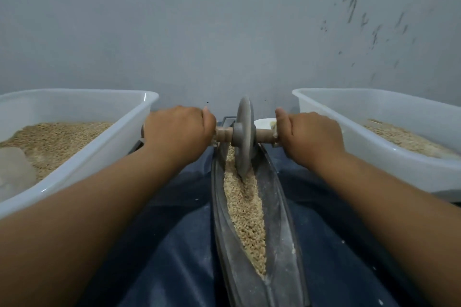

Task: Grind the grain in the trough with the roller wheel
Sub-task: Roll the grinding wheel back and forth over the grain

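The trough [282,244] ran off the bottom edge; its far end lay hidden behind the roller wheel [244,136]. Both handle ends were concealed inside the left hand [178,132] and right hand [311,138]. Both tubs [82,157] [374,147] were cut by the side edges.

Grey roller wheel [245,136], tan grain [245,217]
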`<state>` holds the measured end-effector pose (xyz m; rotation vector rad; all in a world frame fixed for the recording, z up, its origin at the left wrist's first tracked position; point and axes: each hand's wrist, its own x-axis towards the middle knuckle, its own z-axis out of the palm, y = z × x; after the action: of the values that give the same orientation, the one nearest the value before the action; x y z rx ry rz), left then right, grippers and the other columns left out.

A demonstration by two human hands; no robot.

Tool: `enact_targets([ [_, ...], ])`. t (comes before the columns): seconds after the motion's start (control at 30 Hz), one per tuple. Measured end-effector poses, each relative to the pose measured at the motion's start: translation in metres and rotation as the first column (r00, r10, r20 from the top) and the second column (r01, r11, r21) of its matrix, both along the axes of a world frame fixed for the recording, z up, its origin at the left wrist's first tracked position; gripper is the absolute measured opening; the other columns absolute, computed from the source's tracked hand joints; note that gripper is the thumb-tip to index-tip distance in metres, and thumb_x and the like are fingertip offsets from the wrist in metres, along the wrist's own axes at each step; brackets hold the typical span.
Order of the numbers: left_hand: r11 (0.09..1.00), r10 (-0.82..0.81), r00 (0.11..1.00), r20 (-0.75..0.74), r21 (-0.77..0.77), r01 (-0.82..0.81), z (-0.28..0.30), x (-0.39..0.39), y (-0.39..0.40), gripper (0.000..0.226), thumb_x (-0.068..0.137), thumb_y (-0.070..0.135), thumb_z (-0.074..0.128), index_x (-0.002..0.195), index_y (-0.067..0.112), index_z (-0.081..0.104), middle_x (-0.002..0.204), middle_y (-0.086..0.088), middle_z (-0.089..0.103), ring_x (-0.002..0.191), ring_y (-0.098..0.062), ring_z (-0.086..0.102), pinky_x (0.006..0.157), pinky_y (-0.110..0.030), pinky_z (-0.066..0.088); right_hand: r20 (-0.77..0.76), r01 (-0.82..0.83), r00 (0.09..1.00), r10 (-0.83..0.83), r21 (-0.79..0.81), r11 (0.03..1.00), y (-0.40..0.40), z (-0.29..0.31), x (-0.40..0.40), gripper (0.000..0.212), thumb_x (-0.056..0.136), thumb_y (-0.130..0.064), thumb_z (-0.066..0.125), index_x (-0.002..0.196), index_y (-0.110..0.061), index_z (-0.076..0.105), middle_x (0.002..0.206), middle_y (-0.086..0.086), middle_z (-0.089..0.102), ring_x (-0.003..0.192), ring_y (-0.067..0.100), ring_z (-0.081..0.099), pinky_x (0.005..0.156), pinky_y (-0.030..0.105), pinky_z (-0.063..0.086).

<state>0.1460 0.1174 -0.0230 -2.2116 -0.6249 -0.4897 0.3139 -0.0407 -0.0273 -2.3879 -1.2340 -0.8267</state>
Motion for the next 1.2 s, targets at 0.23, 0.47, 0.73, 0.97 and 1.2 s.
enact_targets([
  [0.23,0.999,-0.034,0.999,-0.041,0.021,0.035,-0.003,-0.004,0.001,0.047,0.092,0.026,0.046,0.130,0.008,0.026,0.097,-0.007,0.057,0.077,-0.026,0.058,0.052,-0.031,0.036,-0.014,-0.013,1.000,0.013,-0.017,1.000,-0.005,-0.003,0.002,0.056,0.097,-0.050,0.015,0.057,-0.027,0.047,0.057,-0.006,0.044,0.056,0.020,0.044,0.052,0.031,0.026],
  [0.47,0.977,-0.184,0.978,-0.099,-0.130,0.171,-0.001,-0.064,-0.046,0.033,0.093,0.027,0.039,0.117,0.010,0.024,0.078,-0.001,0.037,0.064,-0.019,0.042,0.051,-0.031,0.037,-0.176,-0.068,0.984,0.024,-0.249,0.966,-0.060,0.018,-0.038,0.067,0.093,-0.057,0.013,0.062,-0.023,0.060,0.063,-0.002,0.059,0.064,0.017,0.056,0.056,0.032,0.036],
  [0.73,0.910,-0.395,0.918,0.041,-0.122,0.397,0.009,-0.107,-0.066,0.047,0.058,0.006,0.069,0.092,0.005,0.037,0.052,-0.010,0.044,0.036,-0.026,0.040,0.035,-0.028,0.037,-0.356,-0.106,0.934,-0.025,-0.343,0.933,-0.102,0.044,-0.066,0.078,0.079,-0.071,0.005,0.069,-0.023,0.065,0.050,-0.012,0.062,0.048,0.003,0.056,0.064,0.033,0.047],
  [0.97,0.989,-0.143,0.988,-0.059,0.014,0.144,-0.015,-0.054,-0.029,0.042,0.096,0.024,0.036,0.127,0.009,0.011,0.104,-0.006,0.054,0.078,-0.025,0.051,0.057,-0.031,0.038,-0.059,-0.012,0.998,0.005,-0.127,0.992,-0.056,0.010,-0.033,0.066,0.091,-0.058,0.011,0.061,-0.025,0.060,0.060,-0.005,0.054,0.061,0.018,0.052,0.054,0.032,0.031],
  [1.2,0.999,-0.046,0.998,0.037,0.011,0.045,-0.007,-0.001,0.013,0.041,0.097,0.019,0.031,0.135,0.007,0.025,0.103,-0.010,0.058,0.081,-0.030,0.058,0.056,-0.031,0.033,-0.039,0.007,0.999,-0.004,0.071,0.997,-0.002,-0.002,0.009,0.056,0.099,-0.050,0.014,0.059,-0.027,0.047,0.054,-0.007,0.039,0.058,0.024,0.042,0.058,0.033,0.027],
])
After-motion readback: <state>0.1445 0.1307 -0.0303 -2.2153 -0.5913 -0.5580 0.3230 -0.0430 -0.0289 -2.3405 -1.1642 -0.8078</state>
